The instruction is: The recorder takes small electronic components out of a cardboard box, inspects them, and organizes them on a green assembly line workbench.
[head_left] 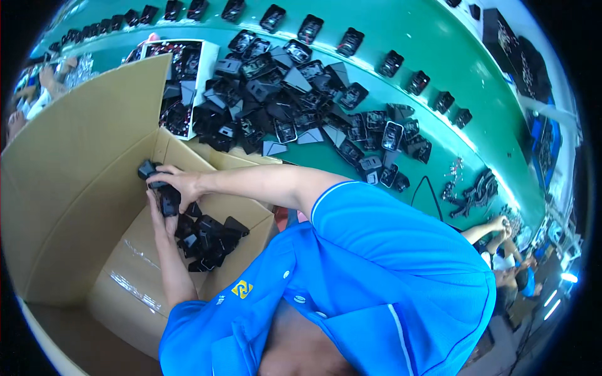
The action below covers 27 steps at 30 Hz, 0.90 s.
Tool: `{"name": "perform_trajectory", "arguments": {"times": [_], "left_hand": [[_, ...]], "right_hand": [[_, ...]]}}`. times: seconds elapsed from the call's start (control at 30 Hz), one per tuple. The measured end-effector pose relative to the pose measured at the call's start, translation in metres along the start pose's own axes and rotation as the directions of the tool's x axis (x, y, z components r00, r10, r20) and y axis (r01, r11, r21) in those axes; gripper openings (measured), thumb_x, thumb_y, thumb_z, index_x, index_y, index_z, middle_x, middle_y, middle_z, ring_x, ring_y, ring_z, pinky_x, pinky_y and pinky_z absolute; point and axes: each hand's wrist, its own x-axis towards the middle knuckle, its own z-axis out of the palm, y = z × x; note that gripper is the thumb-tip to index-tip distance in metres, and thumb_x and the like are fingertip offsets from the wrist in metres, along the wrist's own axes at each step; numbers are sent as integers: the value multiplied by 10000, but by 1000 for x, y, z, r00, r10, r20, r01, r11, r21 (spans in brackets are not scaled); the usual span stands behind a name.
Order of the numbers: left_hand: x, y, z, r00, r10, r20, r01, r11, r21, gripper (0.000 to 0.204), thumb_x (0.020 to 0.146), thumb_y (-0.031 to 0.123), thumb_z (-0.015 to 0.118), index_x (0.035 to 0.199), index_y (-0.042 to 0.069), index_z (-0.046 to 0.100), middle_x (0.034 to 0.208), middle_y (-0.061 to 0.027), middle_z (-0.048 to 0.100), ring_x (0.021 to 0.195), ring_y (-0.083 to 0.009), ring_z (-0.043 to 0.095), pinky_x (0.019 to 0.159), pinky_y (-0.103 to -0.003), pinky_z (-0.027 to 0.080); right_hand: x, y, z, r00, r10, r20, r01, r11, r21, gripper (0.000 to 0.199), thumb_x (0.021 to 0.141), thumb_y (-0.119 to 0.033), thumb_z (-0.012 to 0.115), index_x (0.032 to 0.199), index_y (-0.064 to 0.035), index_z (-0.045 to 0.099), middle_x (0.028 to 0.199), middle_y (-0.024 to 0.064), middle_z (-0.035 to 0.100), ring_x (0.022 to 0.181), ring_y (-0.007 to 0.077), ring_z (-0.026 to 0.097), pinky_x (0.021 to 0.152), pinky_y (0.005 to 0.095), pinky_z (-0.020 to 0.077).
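Observation:
Both my hands are down inside a large open cardboard box (pixel 88 150) on my left. My right hand (pixel 183 183) reaches across from the right, its fingers curled over a few black plastic housings (pixel 169 202). From below and the left, my left hand (pixel 158 218) presses against the same housings, so they sit clasped between both hands. Their exact number cannot be made out. More black plastic housings (pixel 212 241) lie in a loose heap in the box, beside my left forearm.
A green workbench (pixel 433 156) holds a big pile of black housings (pixel 282 94) beyond the box. Next to it stands a white box (pixel 204 75) of small parts. Housings sit in a curved row along the bench. Other people's hands (pixel 495 225) show at right and far left.

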Motion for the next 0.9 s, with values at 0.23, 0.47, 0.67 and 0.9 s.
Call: {"name": "perform_trajectory", "arguments": {"times": [0.23, 0.47, 0.67, 0.9], "left_hand": [[-33, -3, 26, 1000, 8, -17, -5, 983, 183, 549, 1005, 290, 578, 1481, 81, 401, 1387, -107, 545, 1201, -221, 586, 1005, -323, 490], [-66, 29, 147, 983, -49, 176, -25, 918, 395, 526, 980, 129, 568, 1475, 54, 404, 1348, -149, 552, 1195, -236, 575, 999, -312, 468], [-47, -17, 288, 884, -176, 432, -101, 832, 546, 554, 927, 112, 654, 1434, 29, 446, 1326, -155, 549, 1184, -233, 559, 995, -313, 456], [-21, -120, 413, 729, -415, 544, -13, 787, 617, 586, 888, 156, 730, 1408, 36, 489, 1270, -118, 585, 1127, -204, 577, 962, -306, 465]], "right_hand": [[-48, -24, -13, 1000, -7, 29, 3, 994, 110, 1116, 511, -27, 840, 1479, -285, 348, 1570, 194, 165, 1405, 405, 279, 1054, 409, 458], [-120, -75, -71, 954, -231, -190, 253, 962, 101, 1092, 550, -40, 834, 1501, -213, 326, 1571, 209, 163, 1416, 429, 261, 1134, 471, 365], [-236, -105, -155, 878, -164, -449, 103, 982, -159, 1103, 605, -215, 886, 1527, -192, 281, 1576, 220, 145, 1453, 435, 191, 1154, 562, 297], [-370, -85, -209, 697, -29, -716, -107, 984, -144, 1107, 685, -350, 861, 1562, -164, 213, 1595, 169, 186, 1454, 404, 219, 1174, 552, 240]]}}
